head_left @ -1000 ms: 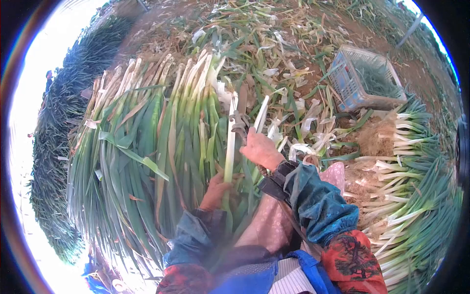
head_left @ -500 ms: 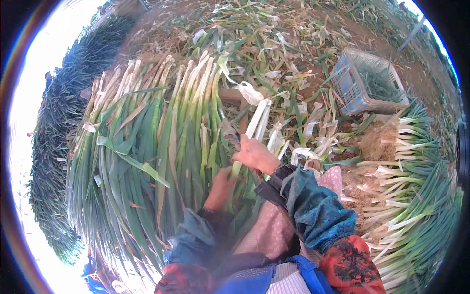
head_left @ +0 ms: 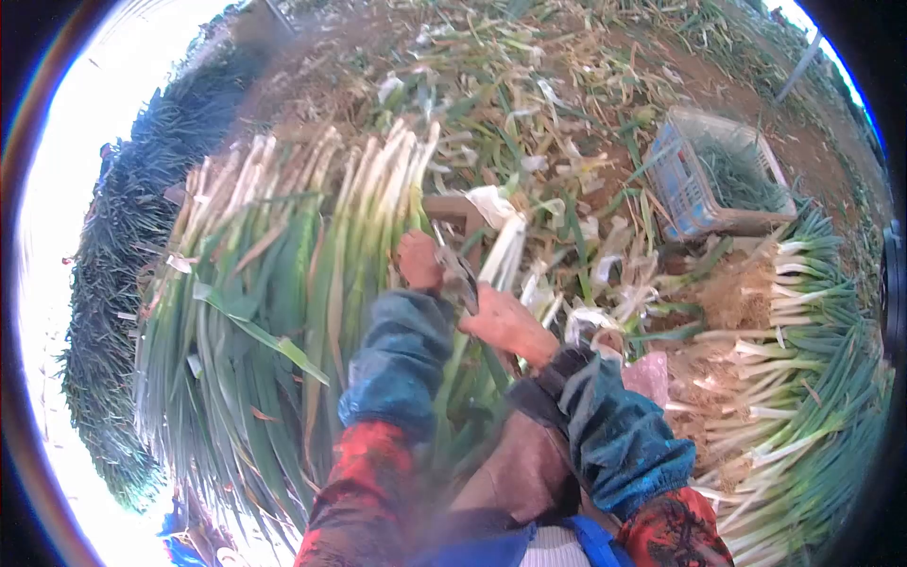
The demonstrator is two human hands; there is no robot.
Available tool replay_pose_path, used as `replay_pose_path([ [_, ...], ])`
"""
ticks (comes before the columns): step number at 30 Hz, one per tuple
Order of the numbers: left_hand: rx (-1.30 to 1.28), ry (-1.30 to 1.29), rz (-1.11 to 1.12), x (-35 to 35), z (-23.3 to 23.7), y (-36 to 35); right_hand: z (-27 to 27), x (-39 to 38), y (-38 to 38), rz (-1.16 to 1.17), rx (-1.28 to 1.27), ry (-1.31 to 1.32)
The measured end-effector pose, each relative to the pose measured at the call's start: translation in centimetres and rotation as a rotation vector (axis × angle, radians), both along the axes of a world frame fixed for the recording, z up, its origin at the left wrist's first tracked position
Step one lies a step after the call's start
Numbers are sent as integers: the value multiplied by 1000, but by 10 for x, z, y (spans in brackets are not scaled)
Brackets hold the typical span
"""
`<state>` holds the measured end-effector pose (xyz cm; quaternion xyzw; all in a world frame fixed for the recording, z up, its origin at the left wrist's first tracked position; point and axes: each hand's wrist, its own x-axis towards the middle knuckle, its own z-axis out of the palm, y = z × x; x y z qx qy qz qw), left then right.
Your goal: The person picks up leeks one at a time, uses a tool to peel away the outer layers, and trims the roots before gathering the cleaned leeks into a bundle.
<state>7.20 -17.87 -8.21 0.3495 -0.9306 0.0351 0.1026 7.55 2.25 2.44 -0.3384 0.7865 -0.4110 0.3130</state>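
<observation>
A thick layer of long leeks (head_left: 293, 246) lies on my left, white root ends pointing away and green leaves toward me. My left hand (head_left: 420, 260) is at the right edge of this layer, its fingers closed around a leek stalk (head_left: 416, 200). My right hand (head_left: 510, 321) is closed on a small grey metal tool (head_left: 458, 274) that points up and left toward my left hand; its exact kind is blurred. White peeled leeks (head_left: 507, 250) lie just beyond my right hand, their green lower parts passing beneath it.
Trimmed leeks (head_left: 812, 378) with bushy roots are stacked along the right. A plastic crate (head_left: 680, 189) holding green material stands at the back right. Peeled leaf scraps (head_left: 529, 123) cover the ground ahead. A tall leek pile (head_left: 113, 321) lines the far left.
My left hand has moved up and away from me, from the leek leaves near my right hand to the stalks at the layer's edge. My right hand has shifted slightly, still with the tool.
</observation>
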Motion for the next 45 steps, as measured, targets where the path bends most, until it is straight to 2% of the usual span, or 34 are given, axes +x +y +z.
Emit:
replay_pose_path([
  [2, 30, 87, 15, -2, -55, -27, 7, 0, -1, 20, -25, -13],
  [4, 47, 110, -168, 4, -66, -44, 6, 1, 1, 15, -21, -22],
  [6, 388, 143, 16, 7, -5, -24, 9, -5, 3, 12, 12, -36],
  [8, 573, 163, 57, 11, 39, -17, 19, -5, 9, 22, 59, -79],
  [10, 711, 192, 73, 10, 48, -20, 9, -5, 7, 35, 55, -65],
  [13, 1106, 397, -7, 11, 52, -22, 10, -7, 8, 6, 95, -51],
  [16, 1213, 626, -129, 2, 82, -2, 27, -8, 13, -54, 61, -47],
  [19, 1152, 825, -225, -30, 123, -17, 43, -12, 26, -144, -65, -101],
  [20, 1028, 843, -236, -38, 159, -11, 60, -13, 32, -150, -20, -118],
  [21, 905, 857, -244, -47, 200, -4, 54, -13, 34, -148, -23, -106],
  [24, 721, 817, -290, -89, 281, -27, 40, -11, 36, -132, 25, -79],
  [26, 451, 744, -388, -103, 330, -35, 42, -9, 35, -77, 29, -26],
  [28, 312, 555, -487, -101, 369, -36, 28, -9, 33, -81, 82, -10],
  [31, -22, 310, -510, -83, 360, -49, 25, -10, 33, -122, 74, -4],
  [32, -4, 239, -482, -69, 341, -55, 19, -10, 34, -121, 78, 19],
  [33, 23, 160, -454, -49, 306, -63, 26, -8, 40, -73, -6, 52],
  [35, 209, -12, -207, 1, 228, -64, 34, -2, 42, -60, -113, 34],
  [36, 269, 32, -174, 35, 175, -69, 39, 5, 42, 11, -97, 46],
  [38, 328, 53, 13, 83, 116, -42, 50, 22, 37, 129, -58, 47],
  [41, 491, 134, 171, 114, 86, -18, 42, 50, 22, 200, 58, -72],
  [42, 476, 167, 191, 116, 80, -16, 37, 59, 20, 245, 48, -2],
  [45, 481, 212, 212, 118, 72, -14, 42, 65, 19, 287, 107, -75],
])
